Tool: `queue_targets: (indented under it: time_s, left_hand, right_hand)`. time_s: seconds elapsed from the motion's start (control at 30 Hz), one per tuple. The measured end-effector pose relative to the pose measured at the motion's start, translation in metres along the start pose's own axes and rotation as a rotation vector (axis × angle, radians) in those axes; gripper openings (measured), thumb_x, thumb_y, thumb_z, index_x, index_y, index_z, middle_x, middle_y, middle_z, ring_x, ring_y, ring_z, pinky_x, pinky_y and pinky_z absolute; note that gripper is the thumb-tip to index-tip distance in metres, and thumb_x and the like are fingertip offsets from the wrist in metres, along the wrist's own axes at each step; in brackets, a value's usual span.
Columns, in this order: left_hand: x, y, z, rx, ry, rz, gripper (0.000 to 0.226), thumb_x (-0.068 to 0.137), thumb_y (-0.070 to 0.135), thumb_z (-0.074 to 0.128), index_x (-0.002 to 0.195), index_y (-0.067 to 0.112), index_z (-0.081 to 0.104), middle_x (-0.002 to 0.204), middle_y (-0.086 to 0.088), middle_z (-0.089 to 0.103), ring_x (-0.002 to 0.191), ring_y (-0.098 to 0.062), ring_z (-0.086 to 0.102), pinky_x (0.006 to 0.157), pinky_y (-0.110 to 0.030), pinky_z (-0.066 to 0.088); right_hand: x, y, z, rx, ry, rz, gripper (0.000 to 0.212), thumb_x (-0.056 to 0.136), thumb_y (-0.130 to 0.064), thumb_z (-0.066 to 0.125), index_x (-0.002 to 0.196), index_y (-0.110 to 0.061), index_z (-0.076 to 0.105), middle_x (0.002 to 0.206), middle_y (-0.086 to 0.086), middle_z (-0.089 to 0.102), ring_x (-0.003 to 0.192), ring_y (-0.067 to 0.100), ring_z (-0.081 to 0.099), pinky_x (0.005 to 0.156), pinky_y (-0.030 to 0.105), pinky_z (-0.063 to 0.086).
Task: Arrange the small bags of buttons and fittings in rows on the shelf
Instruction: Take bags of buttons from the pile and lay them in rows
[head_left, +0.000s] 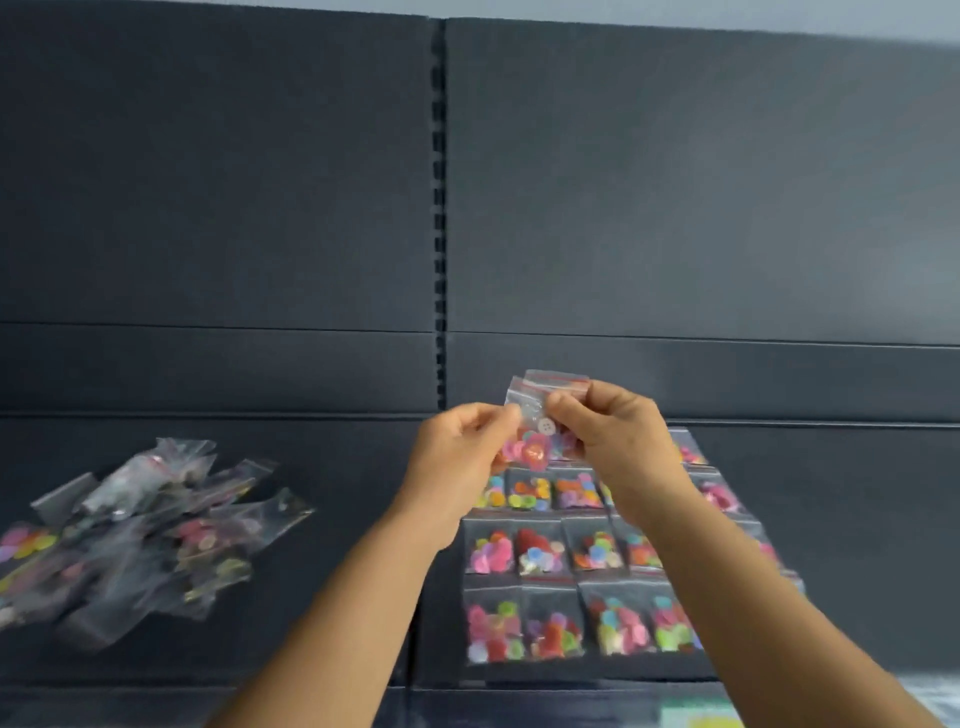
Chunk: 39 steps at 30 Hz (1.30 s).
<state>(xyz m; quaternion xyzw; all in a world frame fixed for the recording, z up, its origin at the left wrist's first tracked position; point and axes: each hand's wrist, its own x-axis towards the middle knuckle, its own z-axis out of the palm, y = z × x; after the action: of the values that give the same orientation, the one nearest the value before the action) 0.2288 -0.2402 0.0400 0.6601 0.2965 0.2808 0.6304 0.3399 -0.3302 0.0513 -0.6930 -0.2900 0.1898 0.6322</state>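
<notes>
Dark slate back panels (675, 182) with a slotted upright (440, 208) between them, perhaps a pale wall above.

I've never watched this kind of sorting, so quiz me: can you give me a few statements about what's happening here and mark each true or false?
1. Both hands hold clear bags up above the shelf. True.
2. The held bags contain only black buttons. False: the buttons are coloured, pink and red among them, with one white.
3. A loose pile of bags lies to the left. True.
4. The rows of bags lie left of the pile. False: they lie to its right, under the hands.
5. The back panel is dark. True.
</notes>
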Motion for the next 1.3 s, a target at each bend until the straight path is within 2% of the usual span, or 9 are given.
queue_targets:
  time_s: [0.17,0.33,0.57,0.67,0.77,0.9,1.0,1.13,1.3]
  left_hand:
    - [0.002,0.005,0.08,0.061,-0.042,0.034,0.005,0.087,0.022,0.066,0.085,0.024,0.07,0.079,0.009,0.071,0.069,-0.004,0.062,0.064,-0.02,0.049]
    - [0.013,0.009,0.133,0.141,-0.035,0.053,0.006,0.088,0.022,0.064,0.088,0.023,0.07,0.086,0.005,0.073,0.085,-0.014,0.068,0.078,-0.03,0.055]
    - [0.043,0.012,0.171,0.21,-0.084,0.112,0.009,0.089,0.026,0.062,0.084,0.027,0.069,0.079,0.007,0.071,0.078,-0.012,0.066,0.071,-0.027,0.053]
    - [0.056,0.014,0.181,0.215,-0.108,0.135,0.012,0.089,0.025,0.062,0.079,0.029,0.067,0.079,0.009,0.071,0.075,-0.008,0.064,0.068,-0.023,0.051]
    - [0.071,0.009,0.191,0.219,-0.111,0.121,0.012,0.089,0.023,0.06,0.079,0.027,0.066,0.08,0.006,0.072,0.076,-0.01,0.065,0.073,-0.027,0.053]
    - [0.088,-0.006,0.211,0.293,-0.095,0.079,0.011,0.091,0.023,0.058,0.082,0.023,0.065,0.082,0.003,0.072,0.076,-0.013,0.066,0.063,-0.022,0.051]
    - [0.1,-0.02,0.23,0.369,-0.085,0.052,0.012,0.092,0.022,0.056,0.087,0.018,0.066,0.081,0.003,0.072,0.066,-0.012,0.064,0.055,-0.023,0.049]
    - [0.114,-0.038,0.257,0.496,-0.039,0.032,0.008,0.09,0.019,0.057,0.092,0.022,0.064,0.086,0.004,0.071,0.076,-0.014,0.066,0.067,-0.03,0.055]
    - [0.125,-0.048,0.289,0.614,-0.016,-0.024,0.023,0.091,0.014,0.053,0.113,0.023,0.057,0.088,0.004,0.065,0.059,-0.011,0.058,0.05,-0.023,0.044]
  right_hand:
    - [0.008,0.012,-0.082,-0.029,0.001,-0.007,0.019,0.084,-0.017,0.069,0.066,-0.012,0.068,0.056,-0.003,0.061,0.053,0.008,0.05,0.056,0.021,0.044]
    - [0.019,0.021,-0.131,0.011,-0.004,0.03,0.019,0.087,-0.021,0.065,0.073,-0.011,0.072,0.061,0.002,0.063,0.057,0.01,0.052,0.058,0.022,0.047]
    - [0.038,0.033,-0.167,0.066,0.128,0.072,0.024,0.09,-0.024,0.062,0.075,-0.01,0.073,0.069,0.007,0.064,0.067,0.02,0.05,0.072,0.037,0.05]
    - [0.052,0.036,-0.18,-0.009,0.185,0.087,0.025,0.093,-0.024,0.055,0.079,-0.013,0.073,0.072,0.007,0.069,0.067,0.016,0.052,0.074,0.039,0.05]
    - [0.061,0.045,-0.195,-0.111,0.263,0.077,0.024,0.093,-0.02,0.054,0.078,-0.015,0.072,0.071,0.013,0.069,0.064,0.016,0.047,0.063,0.031,0.043]
    - [0.074,0.065,-0.22,-0.218,0.297,0.098,0.024,0.091,-0.015,0.055,0.071,-0.013,0.068,0.049,-0.007,0.064,0.057,0.016,0.043,0.053,0.024,0.036]
    - [0.09,0.086,-0.235,-0.296,0.276,0.146,0.025,0.089,-0.016,0.053,0.068,-0.012,0.066,0.057,-0.003,0.068,0.057,0.015,0.047,0.058,0.027,0.041]
    - [0.112,0.114,-0.251,-0.458,0.237,0.191,0.021,0.086,-0.018,0.055,0.07,-0.016,0.068,0.065,-0.002,0.07,0.063,0.018,0.058,0.06,0.027,0.045]
    - [0.133,0.132,-0.267,-0.575,0.165,0.191,0.017,0.087,-0.018,0.054,0.083,-0.012,0.069,0.071,0.002,0.067,0.075,0.023,0.061,0.06,0.026,0.039]
